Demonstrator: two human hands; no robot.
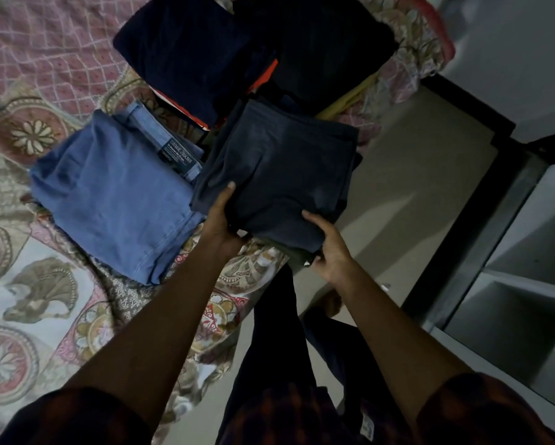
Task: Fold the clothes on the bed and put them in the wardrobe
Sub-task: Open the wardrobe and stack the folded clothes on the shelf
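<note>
Bedspread, quilted, pink and cream with floral medallions (pixel 38 303), carries everything; all positions noted from it. Open wardrobe with pale grey shelves (pixel 523 277) stands off its right edge, across a strip of floor. Far end of the spread: two dark folded stacks, navy (pixel 186 59) and black (pixel 330 46), orange showing between. Mid-spread: folded light-blue jeans with a dark label (pixel 109 194). At the near right edge, overhanging the floor: folded dark slate-grey garment (pixel 279 168) atop an olive piece. Left hand (pixel 221 223) clamps its near-left corner, thumb on top. Right hand (pixel 330 248) pinches the near-right corner. Likely gripped both sides so the fold holds during the carry to the shelves.
</note>
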